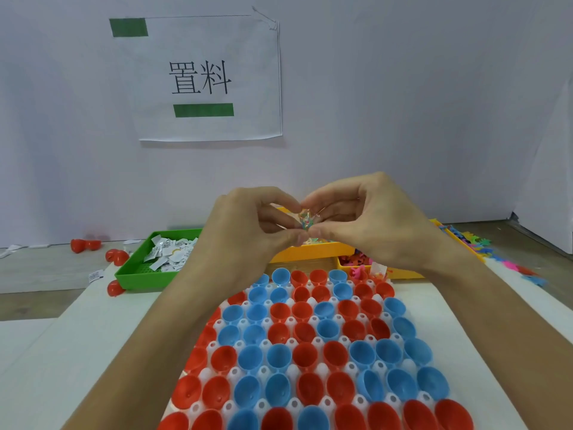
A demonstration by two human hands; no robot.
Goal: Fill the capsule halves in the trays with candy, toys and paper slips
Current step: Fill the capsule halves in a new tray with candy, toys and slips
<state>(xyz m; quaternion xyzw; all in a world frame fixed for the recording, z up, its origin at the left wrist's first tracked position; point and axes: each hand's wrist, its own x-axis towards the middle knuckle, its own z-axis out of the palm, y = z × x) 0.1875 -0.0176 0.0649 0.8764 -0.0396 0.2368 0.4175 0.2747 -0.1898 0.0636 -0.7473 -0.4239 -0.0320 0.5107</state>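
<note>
— Where are the hands?

— Both are raised at the centre of the frame, forearms rising from the lower left and lower right edges.

— And the fingers?

— The left hand (248,225) and right hand (369,218) meet fingertip to fingertip, thumbs and forefingers curled, pinching a small clear packet (305,219) between them.

Bright, even, soft light; faint shadows; wide-angle bending at edges; slight overall softness, no glare

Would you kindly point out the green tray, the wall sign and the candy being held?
Green tray (131,276), head view, front wall.
Wall sign (217,125), head view, blank lower paper.
Candy (306,219), head view, wrapper between both hands.
</note>
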